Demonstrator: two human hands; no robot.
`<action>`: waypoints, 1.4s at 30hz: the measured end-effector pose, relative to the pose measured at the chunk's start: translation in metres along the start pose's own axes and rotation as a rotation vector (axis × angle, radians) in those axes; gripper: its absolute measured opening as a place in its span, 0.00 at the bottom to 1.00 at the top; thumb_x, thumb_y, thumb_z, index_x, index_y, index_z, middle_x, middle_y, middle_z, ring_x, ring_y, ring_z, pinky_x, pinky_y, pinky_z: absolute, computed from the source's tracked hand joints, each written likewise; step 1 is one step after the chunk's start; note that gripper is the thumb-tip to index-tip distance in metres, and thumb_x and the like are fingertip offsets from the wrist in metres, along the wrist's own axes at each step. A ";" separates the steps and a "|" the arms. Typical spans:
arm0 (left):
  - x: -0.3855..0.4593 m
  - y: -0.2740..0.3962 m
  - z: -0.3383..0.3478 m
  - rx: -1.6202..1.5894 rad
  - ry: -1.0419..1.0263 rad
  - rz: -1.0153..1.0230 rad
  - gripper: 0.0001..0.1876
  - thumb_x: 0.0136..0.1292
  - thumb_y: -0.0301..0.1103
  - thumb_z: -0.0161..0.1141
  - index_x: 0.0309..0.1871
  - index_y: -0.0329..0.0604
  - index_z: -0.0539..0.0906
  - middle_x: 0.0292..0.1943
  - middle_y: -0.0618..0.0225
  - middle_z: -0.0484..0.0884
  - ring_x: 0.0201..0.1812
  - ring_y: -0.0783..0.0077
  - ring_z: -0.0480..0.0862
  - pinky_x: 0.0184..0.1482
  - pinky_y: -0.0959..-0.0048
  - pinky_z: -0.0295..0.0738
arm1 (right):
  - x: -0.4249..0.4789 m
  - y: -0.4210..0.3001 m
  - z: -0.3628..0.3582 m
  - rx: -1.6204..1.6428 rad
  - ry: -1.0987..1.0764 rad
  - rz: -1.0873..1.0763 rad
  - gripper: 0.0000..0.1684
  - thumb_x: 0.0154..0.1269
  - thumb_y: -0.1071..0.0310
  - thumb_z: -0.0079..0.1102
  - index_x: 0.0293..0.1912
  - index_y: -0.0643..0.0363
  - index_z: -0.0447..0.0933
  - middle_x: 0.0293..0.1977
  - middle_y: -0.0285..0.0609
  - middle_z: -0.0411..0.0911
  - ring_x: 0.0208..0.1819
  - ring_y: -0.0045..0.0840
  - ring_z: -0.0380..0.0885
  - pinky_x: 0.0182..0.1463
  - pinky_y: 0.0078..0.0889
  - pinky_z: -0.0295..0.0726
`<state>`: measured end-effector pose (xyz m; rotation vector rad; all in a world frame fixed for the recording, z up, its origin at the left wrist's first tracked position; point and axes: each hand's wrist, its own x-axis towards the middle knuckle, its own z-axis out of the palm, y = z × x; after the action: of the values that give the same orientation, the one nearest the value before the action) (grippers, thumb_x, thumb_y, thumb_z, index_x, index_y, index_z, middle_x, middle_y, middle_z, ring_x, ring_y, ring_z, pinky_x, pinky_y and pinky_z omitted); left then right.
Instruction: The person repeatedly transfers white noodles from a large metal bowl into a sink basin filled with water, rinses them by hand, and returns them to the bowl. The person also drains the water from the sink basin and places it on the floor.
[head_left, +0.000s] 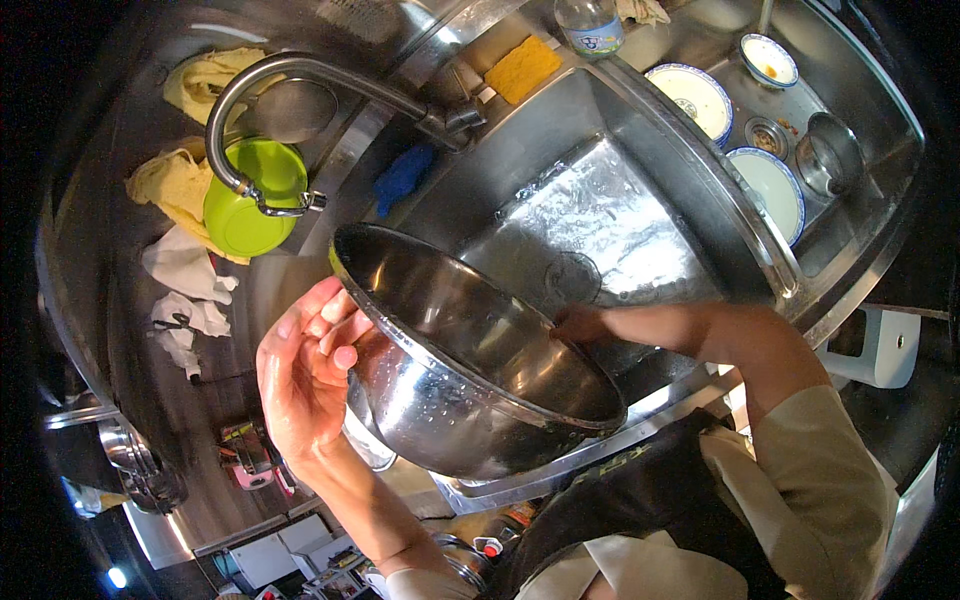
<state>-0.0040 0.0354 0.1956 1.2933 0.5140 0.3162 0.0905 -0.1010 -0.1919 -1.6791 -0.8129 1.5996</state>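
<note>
A large stainless steel bowl (457, 427) is tilted over the near edge of the sink, with water drops on its outer wall. My left hand (307, 367) has its fingers at the bowl's left rim and looks wet. On the far right side of the rim is my right hand (581, 326), dark and partly hidden by the bowl's edge. Beyond the bowl lies the steel sink basin (645, 142), with shallow water shining on its floor. The curved metal faucet (300, 64) points left, its spout end above a green plastic bowl (251, 225).
A second basin (892, 202) holds white dishes with blue rims (769, 187) and a metal container (829, 154). An orange sponge (523, 69) and a plastic bottle (592, 30) sit behind the sink. Yellow cloths (169, 187) and crumpled white material (187, 262) lie on the left counter.
</note>
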 end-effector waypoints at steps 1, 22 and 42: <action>-0.004 0.003 -0.004 0.000 0.008 -0.001 0.23 0.67 0.37 0.45 0.54 0.20 0.68 0.43 0.49 0.77 0.41 0.59 0.81 0.36 0.80 0.79 | -0.002 -0.002 -0.001 0.035 0.007 0.021 0.19 0.58 0.61 0.56 0.45 0.63 0.74 0.33 0.40 0.76 0.34 0.26 0.71 0.37 0.33 0.73; -0.140 0.051 0.059 0.800 0.553 0.405 0.21 0.55 0.30 0.63 0.50 0.27 0.73 0.34 0.65 0.79 0.19 0.88 0.71 0.14 0.92 0.61 | -0.037 -0.087 0.060 0.746 0.303 -0.163 0.15 0.56 0.72 0.51 0.43 0.69 0.75 0.37 0.45 0.77 0.41 0.26 0.72 0.42 0.29 0.69; -0.251 -0.003 0.002 1.037 1.103 0.539 0.08 0.53 0.18 0.55 0.37 0.35 0.74 0.29 0.76 0.73 0.28 0.88 0.68 0.31 0.89 0.60 | -0.071 -0.121 -0.105 0.408 -0.088 -0.342 0.20 0.66 0.52 0.46 0.48 0.55 0.73 0.42 0.39 0.74 0.43 0.20 0.74 0.42 0.23 0.75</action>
<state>-0.2157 -0.0920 0.2395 2.2148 1.3655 1.3822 0.1924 -0.0937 -0.0495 -1.1243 -0.7126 1.4837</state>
